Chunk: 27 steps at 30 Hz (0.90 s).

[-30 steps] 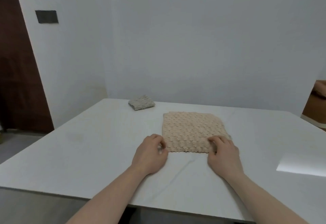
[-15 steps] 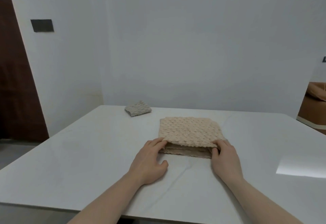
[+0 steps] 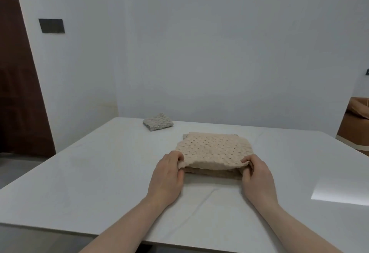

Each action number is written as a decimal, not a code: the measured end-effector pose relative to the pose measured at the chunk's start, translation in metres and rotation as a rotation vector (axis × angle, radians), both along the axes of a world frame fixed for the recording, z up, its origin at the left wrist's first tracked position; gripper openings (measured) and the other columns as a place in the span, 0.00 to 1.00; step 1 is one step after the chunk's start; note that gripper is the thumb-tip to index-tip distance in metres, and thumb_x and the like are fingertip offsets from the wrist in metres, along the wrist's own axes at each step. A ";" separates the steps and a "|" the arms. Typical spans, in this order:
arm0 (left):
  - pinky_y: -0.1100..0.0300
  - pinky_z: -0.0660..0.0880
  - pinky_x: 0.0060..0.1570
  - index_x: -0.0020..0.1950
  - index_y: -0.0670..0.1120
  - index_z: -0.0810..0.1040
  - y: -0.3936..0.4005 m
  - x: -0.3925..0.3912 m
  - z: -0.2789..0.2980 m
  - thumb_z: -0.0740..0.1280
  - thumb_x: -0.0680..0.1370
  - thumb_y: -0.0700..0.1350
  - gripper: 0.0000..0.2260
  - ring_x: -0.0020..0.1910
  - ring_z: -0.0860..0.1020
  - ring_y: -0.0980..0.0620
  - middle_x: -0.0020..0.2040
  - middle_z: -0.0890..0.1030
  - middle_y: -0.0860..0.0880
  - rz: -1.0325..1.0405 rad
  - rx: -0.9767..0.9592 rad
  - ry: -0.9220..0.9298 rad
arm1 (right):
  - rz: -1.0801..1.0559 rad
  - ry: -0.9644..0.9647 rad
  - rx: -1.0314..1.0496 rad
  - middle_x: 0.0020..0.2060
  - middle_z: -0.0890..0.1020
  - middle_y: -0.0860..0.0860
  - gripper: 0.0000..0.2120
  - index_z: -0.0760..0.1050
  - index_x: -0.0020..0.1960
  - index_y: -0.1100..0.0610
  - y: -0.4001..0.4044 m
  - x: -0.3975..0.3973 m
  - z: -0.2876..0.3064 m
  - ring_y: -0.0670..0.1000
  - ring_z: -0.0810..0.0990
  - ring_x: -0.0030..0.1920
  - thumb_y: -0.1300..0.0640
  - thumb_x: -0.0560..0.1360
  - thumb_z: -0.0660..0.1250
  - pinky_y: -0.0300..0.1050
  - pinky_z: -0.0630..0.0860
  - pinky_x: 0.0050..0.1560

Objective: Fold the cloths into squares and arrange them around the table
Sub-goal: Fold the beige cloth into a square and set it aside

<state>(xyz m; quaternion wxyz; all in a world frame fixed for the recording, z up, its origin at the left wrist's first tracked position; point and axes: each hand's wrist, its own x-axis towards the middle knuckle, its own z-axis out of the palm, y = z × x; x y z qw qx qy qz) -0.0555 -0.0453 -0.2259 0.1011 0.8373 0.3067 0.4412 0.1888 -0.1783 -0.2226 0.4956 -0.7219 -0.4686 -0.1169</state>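
Head view shows left hand (image 3: 167, 175) and right hand (image 3: 256, 175) pinching the beige cloth's (image 3: 214, 149) near corners; uneven lifting could skew the fold.

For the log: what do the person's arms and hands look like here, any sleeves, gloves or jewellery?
Both forearms are bare as far as the frame shows, with no sleeves in view. The left hand and right hand wear no gloves, and no rings, watch or bracelet show on the visible sides.
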 end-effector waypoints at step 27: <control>0.56 0.72 0.43 0.49 0.54 0.79 -0.051 -0.051 0.029 0.61 0.84 0.53 0.10 0.47 0.76 0.54 0.46 0.78 0.58 0.106 0.106 0.161 | 0.025 0.074 0.068 0.44 0.81 0.44 0.08 0.77 0.48 0.49 -0.082 -0.041 0.006 0.49 0.78 0.46 0.60 0.81 0.64 0.51 0.75 0.49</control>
